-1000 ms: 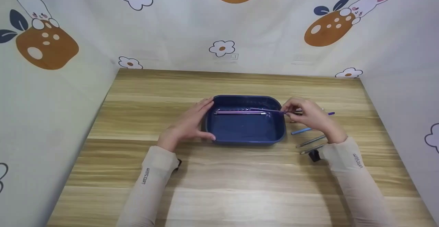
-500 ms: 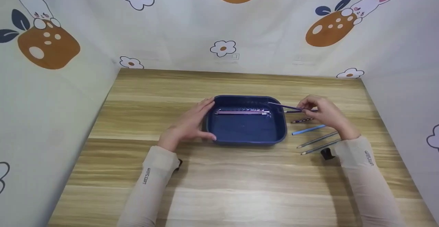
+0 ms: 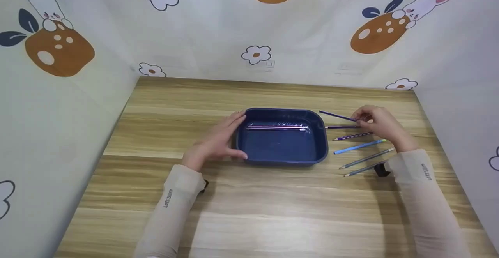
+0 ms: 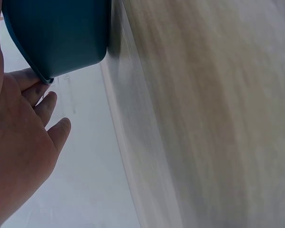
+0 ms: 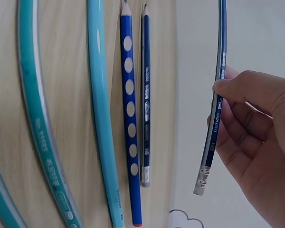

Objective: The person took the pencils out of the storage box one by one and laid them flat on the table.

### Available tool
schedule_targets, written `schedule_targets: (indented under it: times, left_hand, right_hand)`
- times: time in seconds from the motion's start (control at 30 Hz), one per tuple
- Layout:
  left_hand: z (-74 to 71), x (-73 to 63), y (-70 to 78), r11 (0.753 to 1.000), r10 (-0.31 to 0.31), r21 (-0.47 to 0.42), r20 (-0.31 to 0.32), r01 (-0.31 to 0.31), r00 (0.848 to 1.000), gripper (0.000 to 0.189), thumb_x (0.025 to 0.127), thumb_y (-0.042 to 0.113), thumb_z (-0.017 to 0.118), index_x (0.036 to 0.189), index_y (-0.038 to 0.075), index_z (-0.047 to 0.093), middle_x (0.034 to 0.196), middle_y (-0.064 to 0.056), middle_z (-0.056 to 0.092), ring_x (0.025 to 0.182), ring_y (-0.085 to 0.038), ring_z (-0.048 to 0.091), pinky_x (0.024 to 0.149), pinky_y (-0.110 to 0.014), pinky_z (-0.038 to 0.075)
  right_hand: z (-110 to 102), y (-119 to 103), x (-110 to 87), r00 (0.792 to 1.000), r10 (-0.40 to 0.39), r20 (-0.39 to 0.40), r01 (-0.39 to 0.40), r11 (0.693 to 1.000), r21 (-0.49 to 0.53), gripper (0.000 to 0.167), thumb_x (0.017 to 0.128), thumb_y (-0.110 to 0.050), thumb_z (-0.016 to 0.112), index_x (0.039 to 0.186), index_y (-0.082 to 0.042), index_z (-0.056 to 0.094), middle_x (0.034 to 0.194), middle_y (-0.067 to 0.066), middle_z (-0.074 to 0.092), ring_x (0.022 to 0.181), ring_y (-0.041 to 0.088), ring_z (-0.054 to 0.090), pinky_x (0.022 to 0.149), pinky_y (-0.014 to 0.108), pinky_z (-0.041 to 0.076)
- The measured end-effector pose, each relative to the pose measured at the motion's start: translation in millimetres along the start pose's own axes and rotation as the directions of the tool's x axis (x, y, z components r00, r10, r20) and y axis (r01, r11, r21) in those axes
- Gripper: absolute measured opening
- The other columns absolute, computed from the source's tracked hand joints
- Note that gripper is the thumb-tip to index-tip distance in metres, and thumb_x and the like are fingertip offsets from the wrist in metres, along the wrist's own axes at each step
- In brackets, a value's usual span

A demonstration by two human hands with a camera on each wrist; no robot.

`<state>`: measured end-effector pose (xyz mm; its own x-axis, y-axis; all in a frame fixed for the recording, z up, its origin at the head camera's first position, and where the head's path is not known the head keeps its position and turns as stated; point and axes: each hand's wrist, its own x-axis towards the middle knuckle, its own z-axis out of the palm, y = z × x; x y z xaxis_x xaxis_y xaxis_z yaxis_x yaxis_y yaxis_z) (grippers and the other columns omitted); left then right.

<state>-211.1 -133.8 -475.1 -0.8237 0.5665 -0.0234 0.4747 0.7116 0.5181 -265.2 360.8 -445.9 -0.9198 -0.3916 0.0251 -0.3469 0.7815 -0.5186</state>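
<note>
My left hand (image 3: 216, 139) is spread against the left side of a dark blue plastic box (image 3: 282, 161), thumb at the near rim and fingertips at the back left corner. In the left wrist view, fingers (image 4: 46, 108) lie under the box's rim. My right hand (image 3: 380, 123) pinches a dark blue striped pencil (image 5: 213, 128) between thumb and fingers. Its white eraser end points back past the palm in the right wrist view. In the head view the held pencil slants behind the box's right corner. A pinkish-purple pencil (image 3: 276, 128) lies lengthwise inside the box, near its back wall.
Right of the box several pencils lie side by side on the wood table (image 3: 273, 211): a dark blue one (image 3: 341, 127), one with white dots (image 5: 129, 109), a light blue one (image 5: 100, 109) and teal ones (image 5: 42, 128). A patterned cloth (image 3: 210, 28) walls the back and sides.
My right hand has moved right and slightly back, taking its pencil from over the box to beyond the right rim. My left hand stays on the box.
</note>
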Motion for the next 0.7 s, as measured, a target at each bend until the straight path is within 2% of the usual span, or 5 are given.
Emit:
schedule_targets:
  times: [0.17,0.23,0.4,0.5,0.7]
  left_hand:
    - [0.6,0.2,-0.1,1.000,-0.003,-0.017,0.005,0.003,1.000,0.125,0.067,0.061,0.084,0.161,0.012,0.017,0.170,-0.001,0.009,0.157,-0.027,0.010,0.129,-0.046,0.015]
    - [0.7,0.1,-0.1,1.000,-0.011,-0.017,0.010,0.011,1.000,0.125,0.067,0.062,0.083,0.161,0.014,0.016,0.170,-0.001,0.009,0.157,-0.025,0.009,0.129,-0.045,0.015]
    - [0.6,-0.5,-0.1,1.000,-0.011,-0.006,0.009,0.011,1.000,0.125,0.067,0.063,0.082,0.161,0.015,0.016,0.170,0.000,0.009,0.157,-0.024,0.009,0.129,-0.043,0.014]
    - [0.6,-0.7,-0.3,1.000,-0.009,-0.002,0.009,0.009,1.000,0.124,0.068,0.064,0.082,0.161,0.015,0.016,0.170,0.000,0.008,0.157,-0.024,0.009,0.129,-0.043,0.014]
    - [0.3,-0.6,-0.5,1.000,-0.006,-0.004,0.009,0.006,1.000,0.124,0.068,0.065,0.081,0.161,0.014,0.016,0.170,0.000,0.008,0.157,-0.023,0.008,0.129,-0.044,0.015]
  right_hand:
    - [0.3,9.6,5.8,0.999,0.033,0.015,-0.032,0.999,-0.033,0.014,0.092,0.002,0.062,0.102,0.002,0.071,0.096,0.017,0.072,0.081,0.005,0.057,0.072,0.010,0.047]
    - [0.8,12.0,8.0,0.998,0.056,0.030,-0.055,0.998,-0.042,0.014,0.092,0.002,0.061,0.103,0.002,0.071,0.098,0.017,0.072,0.084,0.011,0.059,0.075,0.016,0.049]
    - [2.8,16.0,12.8,0.994,0.094,0.063,-0.091,0.994,-0.055,0.016,0.093,0.004,0.059,0.104,0.003,0.070,0.100,0.020,0.070,0.091,0.027,0.063,0.084,0.041,0.055]
    - [3.8,18.4,15.1,0.994,0.087,0.073,-0.082,0.995,-0.062,0.017,0.093,0.006,0.057,0.104,0.004,0.070,0.101,0.021,0.070,0.093,0.033,0.064,0.087,0.051,0.055]
    - [5.9,23.1,20.6,0.994,0.076,0.084,-0.067,0.992,-0.105,0.019,0.089,0.006,0.057,0.103,0.005,0.070,0.100,0.023,0.070,0.093,0.035,0.065,0.086,0.054,0.054]
